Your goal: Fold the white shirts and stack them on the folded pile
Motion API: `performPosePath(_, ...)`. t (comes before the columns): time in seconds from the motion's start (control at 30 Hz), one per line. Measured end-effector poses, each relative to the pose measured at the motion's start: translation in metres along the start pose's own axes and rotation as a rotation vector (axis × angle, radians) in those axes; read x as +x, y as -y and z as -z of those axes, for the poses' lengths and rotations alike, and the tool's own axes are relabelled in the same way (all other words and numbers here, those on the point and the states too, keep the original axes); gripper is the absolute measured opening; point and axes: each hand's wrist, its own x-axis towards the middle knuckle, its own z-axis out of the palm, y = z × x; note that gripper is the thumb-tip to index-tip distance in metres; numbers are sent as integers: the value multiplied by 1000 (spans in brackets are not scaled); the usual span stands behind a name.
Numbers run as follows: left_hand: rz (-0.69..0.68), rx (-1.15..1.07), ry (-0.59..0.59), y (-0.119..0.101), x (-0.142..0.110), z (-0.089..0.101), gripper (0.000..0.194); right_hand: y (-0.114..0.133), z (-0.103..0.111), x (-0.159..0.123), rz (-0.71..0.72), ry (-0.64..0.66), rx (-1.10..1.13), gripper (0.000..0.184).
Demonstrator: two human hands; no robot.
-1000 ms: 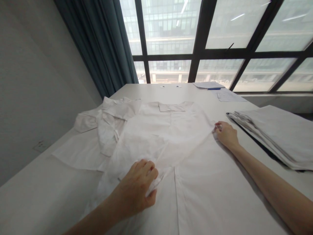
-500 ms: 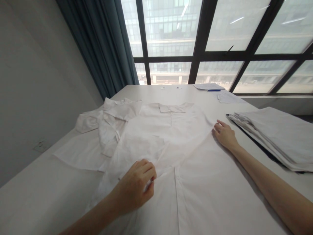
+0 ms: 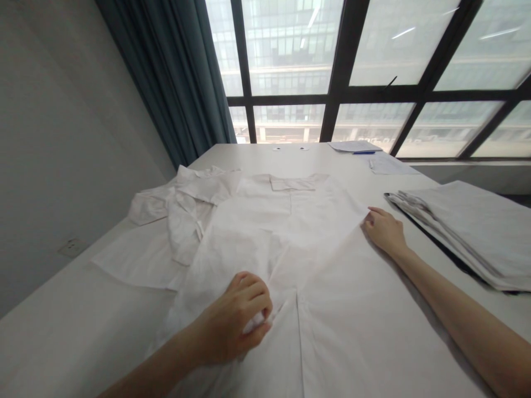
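A long white coat [image 3: 323,249] lies spread on the table, its collar at the far end and a vertical slit down its near middle. My left hand [image 3: 238,318] is curled over the coat, left of the slit, with thumb and fingers closed on a bit of its cloth; the fingertips are partly hidden. Folds run through the cloth from around that hand. On the right, my right hand [image 3: 385,229] pinches the coat's edge, drawn out to a point there. Crumpled white cloth with a sleeve [image 3: 185,221] lies along the coat's left side.
A stack of folded white cloth [image 3: 477,226] rests on a dark board at the right. Papers [image 3: 354,146] and a blue pen [image 3: 364,152] lie at the far end of the white table [image 3: 244,155]. A wall, a dark curtain [image 3: 174,72] and windows stand around it.
My left hand has moved slightly right and down, and the cloth near it has shifted with new folds. My right hand has shifted slightly right, still at the coat's edge.
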Motion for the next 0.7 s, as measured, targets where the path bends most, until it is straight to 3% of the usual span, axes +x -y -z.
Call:
performPosePath(0.13, -7, 14, 6, 3, 1, 2, 17, 1, 1, -1, -10, -4, -17, 33)
performPosePath(0.33, 11, 92, -111, 14, -2, -5, 27, -1, 6, 0, -2, -39, -28, 32)
performPosePath(0.47, -19, 179, 3, 15, -5, -13, 52, 2, 20, 10, 100, -112, -32, 41)
performPosePath(0.6, -39, 254, 115, 10, -5, -16, 67, 19, 32, 19, 290, 46, 37, 40)
performPosePath(0.7, -47, 273, 100, 8, -5, -15, 69, 45, 20, 20, 451, 191, 94, 42)
